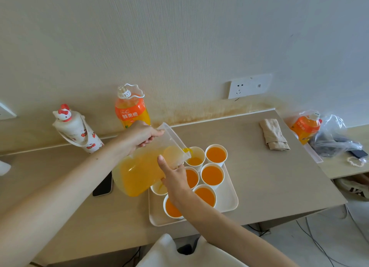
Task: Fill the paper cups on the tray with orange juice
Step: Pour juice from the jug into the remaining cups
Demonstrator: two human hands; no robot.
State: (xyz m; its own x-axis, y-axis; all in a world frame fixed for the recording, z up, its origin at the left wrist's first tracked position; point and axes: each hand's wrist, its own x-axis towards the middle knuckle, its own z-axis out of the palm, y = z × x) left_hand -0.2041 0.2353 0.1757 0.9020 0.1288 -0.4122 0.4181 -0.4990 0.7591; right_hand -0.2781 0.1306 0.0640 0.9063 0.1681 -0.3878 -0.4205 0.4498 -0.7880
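My left hand [142, 136] grips the handle of a clear pitcher [139, 171] of orange juice, tilted to the right. Juice runs from its spout into the far left paper cup [195, 160], which is partly full. My right hand [174, 176] supports the pitcher from below near the spout, thumb up against its side. A white tray [229, 202] holds several paper cups. Several of them are full of juice, such as one cup [216, 154] at the far right. One cup [159, 189], partly hidden under the pitcher, shows little juice.
An open orange juice bottle [130, 109] stands by the wall behind the pitcher. A white cartoon-cat flask [76, 130] leans at the left. A dark phone [103, 186] lies left of the tray. A folded cloth [274, 134], a second bottle [306, 127] and a plastic bag [335, 139] sit to the right.
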